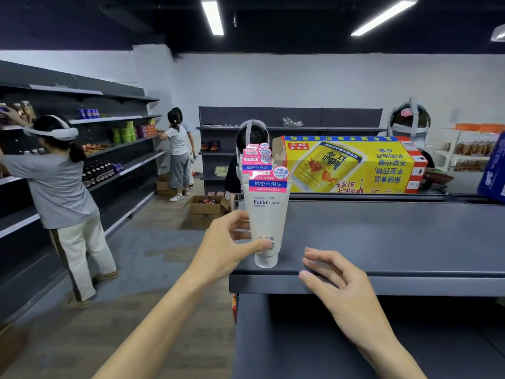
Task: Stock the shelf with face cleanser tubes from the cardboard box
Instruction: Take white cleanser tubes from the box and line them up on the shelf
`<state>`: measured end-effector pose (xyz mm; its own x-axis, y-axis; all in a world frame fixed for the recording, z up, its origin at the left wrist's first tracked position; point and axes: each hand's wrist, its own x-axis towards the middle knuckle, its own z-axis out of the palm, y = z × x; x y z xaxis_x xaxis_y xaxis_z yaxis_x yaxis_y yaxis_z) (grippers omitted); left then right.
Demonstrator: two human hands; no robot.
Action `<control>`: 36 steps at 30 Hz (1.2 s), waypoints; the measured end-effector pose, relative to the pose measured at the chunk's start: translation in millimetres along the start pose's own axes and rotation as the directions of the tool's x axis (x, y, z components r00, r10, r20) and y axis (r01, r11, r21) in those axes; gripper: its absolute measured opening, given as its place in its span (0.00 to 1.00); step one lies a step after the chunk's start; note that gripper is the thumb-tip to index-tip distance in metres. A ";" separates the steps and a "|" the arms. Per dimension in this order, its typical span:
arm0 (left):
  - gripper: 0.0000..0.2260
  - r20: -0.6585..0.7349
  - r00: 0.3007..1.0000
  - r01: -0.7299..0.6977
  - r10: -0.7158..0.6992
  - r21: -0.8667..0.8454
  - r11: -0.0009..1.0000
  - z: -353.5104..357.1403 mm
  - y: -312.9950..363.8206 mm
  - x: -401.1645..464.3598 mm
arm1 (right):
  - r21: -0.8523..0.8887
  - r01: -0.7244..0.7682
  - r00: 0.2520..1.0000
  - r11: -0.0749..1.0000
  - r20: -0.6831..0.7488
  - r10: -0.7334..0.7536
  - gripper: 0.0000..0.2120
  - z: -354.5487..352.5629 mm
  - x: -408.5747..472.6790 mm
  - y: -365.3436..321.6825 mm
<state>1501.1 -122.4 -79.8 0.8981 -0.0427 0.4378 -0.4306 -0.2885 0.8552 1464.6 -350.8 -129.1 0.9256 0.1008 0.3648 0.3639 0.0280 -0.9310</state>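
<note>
The left hand (226, 242) holds the front face cleanser tube (267, 214), with the thumb on the low front part and the fingers curled round its left side. The tube stands straight up on the dark shelf (382, 242), near the front left corner. Its long way goes up and down. The cap is at the bottom, sitting on the shelf, and the flat pink and blue end points up. The words "Facial cleanser" face the camera. Right behind it more tubes (257, 160) stand in a row going back, all upright the same way, with only their pink and blue tops showing. The right hand (336, 280) holds nothing. Its fingers are loose and a bit bent, and the fingertips rest on the front edge of the shelf, just to the right of the tube and apart from it. Farther back on the shelf lies a long yellow box (349, 165) on its side, with a picture of a can, and its print is upside down. On the floor to the left of the shelf sits an open cardboard box (207, 209) with small things inside. Along the left wall run long dark shelves (123, 149) with bottles and packs. A person in a grey shirt (57, 187) reaches up to them, and another person (177, 151) stands farther back.
</note>
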 end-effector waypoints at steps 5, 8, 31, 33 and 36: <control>0.16 -0.070 0.998 0.004 -0.004 -0.011 1.000 2.5 -9.1 -1.6 | 0.003 -0.021 1.000 1.000 0.019 0.021 0.12 -1.4 -1.0 0.4; 0.16 -0.092 0.996 0.006 -0.007 -0.018 1.000 0.6 -10.4 2.3 | -0.007 -0.021 0.999 1.000 0.026 0.021 0.12 -2.0 -1.0 -0.4; 0.16 -0.181 0.983 0.059 -0.037 0.121 0.991 -3.5 -19.8 26.8 | -0.044 -0.039 0.997 0.998 0.061 0.042 0.13 -4.6 1.0 2.2; 0.17 -0.180 0.983 0.063 -0.040 0.125 0.990 -4.0 -20.0 27.1 | -0.054 -0.040 0.997 0.998 0.062 0.043 0.12 -4.7 0.7 2.2; 0.17 -0.172 0.984 0.069 -0.048 0.122 0.990 -4.1 -19.6 26.1 | -0.069 -0.039 0.997 0.997 0.061 0.044 0.12 -5.0 -0.2 1.3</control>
<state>1532.6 -114.0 -84.1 0.8888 0.1359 0.4376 -0.3532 -0.4052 0.8432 1465.4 -355.8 -130.3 0.9324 0.1628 0.3226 0.3336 -0.0451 -0.9416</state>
